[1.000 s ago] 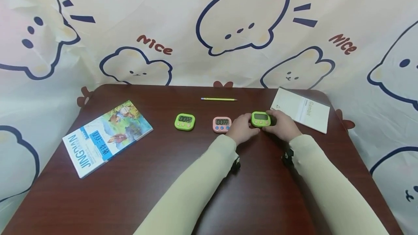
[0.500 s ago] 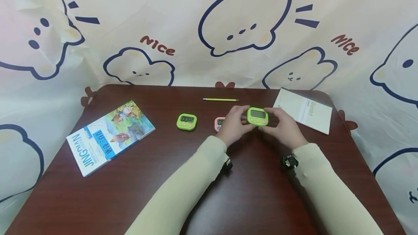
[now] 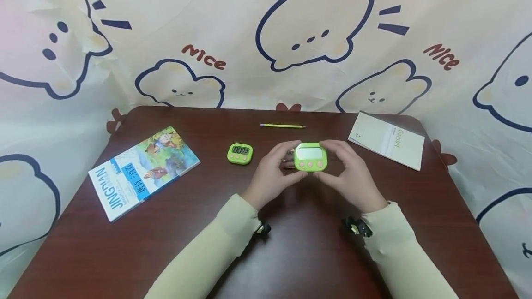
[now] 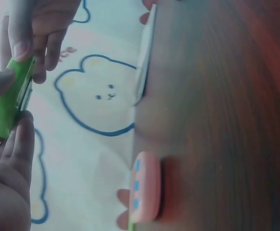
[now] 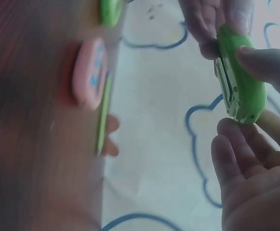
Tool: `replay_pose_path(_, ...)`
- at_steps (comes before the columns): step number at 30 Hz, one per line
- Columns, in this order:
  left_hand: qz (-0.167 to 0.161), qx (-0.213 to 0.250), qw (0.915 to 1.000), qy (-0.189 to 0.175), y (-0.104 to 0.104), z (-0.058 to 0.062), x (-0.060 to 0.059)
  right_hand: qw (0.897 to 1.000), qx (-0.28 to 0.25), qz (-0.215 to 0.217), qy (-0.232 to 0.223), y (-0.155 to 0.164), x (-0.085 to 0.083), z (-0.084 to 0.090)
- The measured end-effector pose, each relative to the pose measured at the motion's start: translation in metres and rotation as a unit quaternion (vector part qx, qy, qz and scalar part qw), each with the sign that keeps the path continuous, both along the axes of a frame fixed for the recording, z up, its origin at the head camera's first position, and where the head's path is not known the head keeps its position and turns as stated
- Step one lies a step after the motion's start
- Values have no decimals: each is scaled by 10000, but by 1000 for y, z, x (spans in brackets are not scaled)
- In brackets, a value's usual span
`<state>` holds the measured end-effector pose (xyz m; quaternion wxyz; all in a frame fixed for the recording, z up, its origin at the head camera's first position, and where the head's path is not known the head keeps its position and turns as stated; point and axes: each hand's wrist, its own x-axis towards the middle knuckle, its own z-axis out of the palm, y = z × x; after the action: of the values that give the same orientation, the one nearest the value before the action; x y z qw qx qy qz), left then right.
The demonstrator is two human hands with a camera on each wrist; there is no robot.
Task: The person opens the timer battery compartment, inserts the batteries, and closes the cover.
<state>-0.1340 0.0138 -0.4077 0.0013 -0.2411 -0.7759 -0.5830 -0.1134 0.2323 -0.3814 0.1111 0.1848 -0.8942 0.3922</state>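
A green digital timer [image 3: 311,164] with a blank, glare-lit screen and pink buttons is held between both hands, raised off the table. My left hand [image 3: 272,176] pinches its left side between thumb and fingers, and my right hand [image 3: 353,176] does the same on the right. The wrist views show the held timer [image 4: 6,103] edge-on, with fingertips at both ends. Behind the left hand, a pink timer [image 4: 147,187] with blue buttons lies on the table, mostly hidden in the head view. Farther left sits another green timer [image 3: 239,153], its display lit with digits.
A yellow-green pencil [image 3: 282,126] lies near the back edge of the dark wooden table [image 3: 299,253]. At the left is a colourful book [image 3: 143,174]; a pale notebook [image 3: 386,142] occupies the back right corner. A cartoon-printed cloth [image 3: 232,22] hangs behind.
Both hands have lifted the green timer from the table and brought it left and closer to the person. The left hand now covers most of the pink timer in the head view.
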Motion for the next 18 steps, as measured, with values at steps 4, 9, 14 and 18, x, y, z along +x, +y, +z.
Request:
replay_pose_path(4, -132, 120, 9991, 384, -18, 7, 15, 9995, -248, 182, 61, -13, 16, 6)
replay_pose_path(9, -406, 435, 9975, 384, -36, 14, 32, 9967, -654, 422, -212, -22, 33, 13)
replay_pose_path(14, -278, 390, 9985, 247, -49, 22, 47, 9934, -868, 586, -471, -30, 41, 20)
replay_pose_path(18, -262, 503, 9981, 238, -53, 24, 54, 9917, -956, 666, -538, -35, 44, 24)
